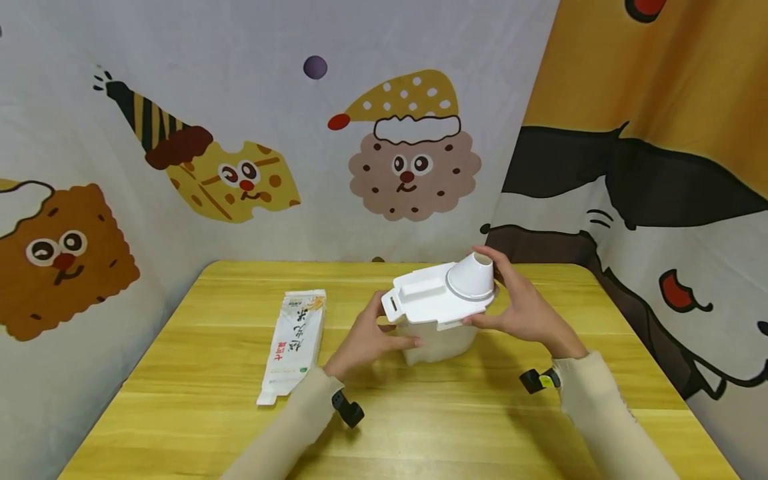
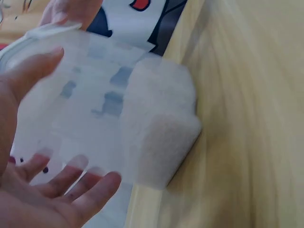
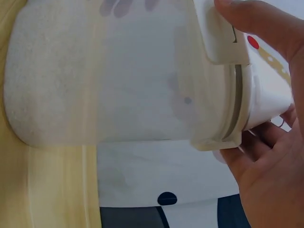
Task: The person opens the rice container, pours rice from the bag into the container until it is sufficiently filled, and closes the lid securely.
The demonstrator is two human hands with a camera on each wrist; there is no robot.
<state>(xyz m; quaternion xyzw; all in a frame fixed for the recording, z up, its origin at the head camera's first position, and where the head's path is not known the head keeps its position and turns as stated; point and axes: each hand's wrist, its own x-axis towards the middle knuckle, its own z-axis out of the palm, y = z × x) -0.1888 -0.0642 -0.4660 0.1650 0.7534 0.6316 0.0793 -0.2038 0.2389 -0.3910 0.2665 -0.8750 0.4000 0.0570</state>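
Note:
A translucent plastic storage container (image 1: 441, 343) stands over the table, with a pale grainy fill (image 2: 159, 109) in its lower part. On top sits a white lid (image 1: 423, 293) carrying a white cone-shaped cup (image 1: 473, 277). My left hand (image 1: 366, 340) holds the container's left side, thumb on the near face and fingers spread round the far side. At the lid's right end, my right hand (image 1: 528, 313) grips the rim, its thumb on the near edge and its fingers behind the cone. The container's base is close over the tabletop in the left wrist view.
A flat white packet (image 1: 294, 343) with black and red printing lies left of the container on the wooden table (image 1: 198, 400). Cloth with cartoon figures (image 1: 414, 173) hangs behind the table and along its sides. Each wrist wears a strapped black camera (image 1: 348, 408).

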